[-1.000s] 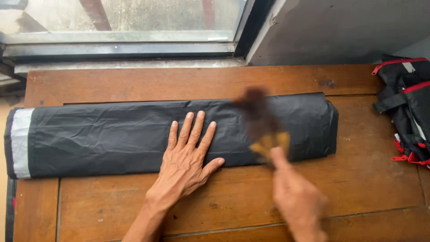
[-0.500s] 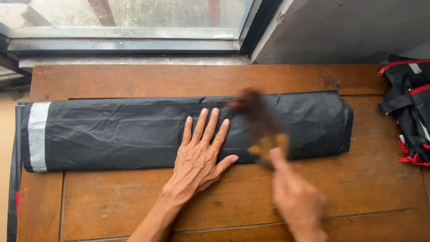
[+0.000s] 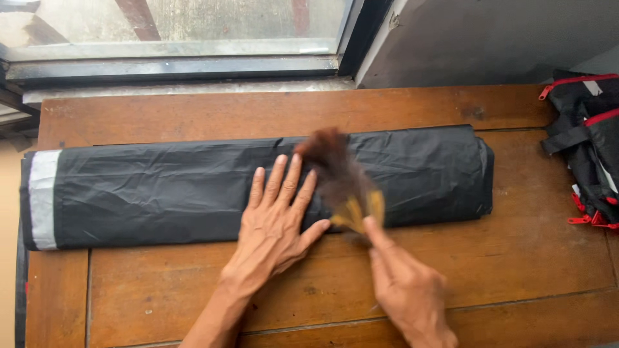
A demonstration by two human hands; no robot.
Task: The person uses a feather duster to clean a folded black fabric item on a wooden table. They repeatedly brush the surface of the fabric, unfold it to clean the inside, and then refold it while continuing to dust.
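A long folded black cloth (image 3: 161,190) with a pale grey band (image 3: 44,200) at its left end lies across a wooden table (image 3: 516,258). My left hand (image 3: 274,222) rests flat on the cloth near its middle, fingers spread. My right hand (image 3: 403,290) grips the yellowish handle of a brush with dark brown bristles (image 3: 332,171). The bristles are blurred and lie on the cloth just right of my left fingers.
A black bag with red zips and trim (image 3: 590,145) sits at the table's right edge. A window with a metal sill (image 3: 174,67) runs along the far side, and a grey wall (image 3: 490,38) stands at the back right.
The brush head has swept left across the cloth toward my left fingers. The view has shifted a little, so the cloth sits further right in the frame. My left hand stays flat.
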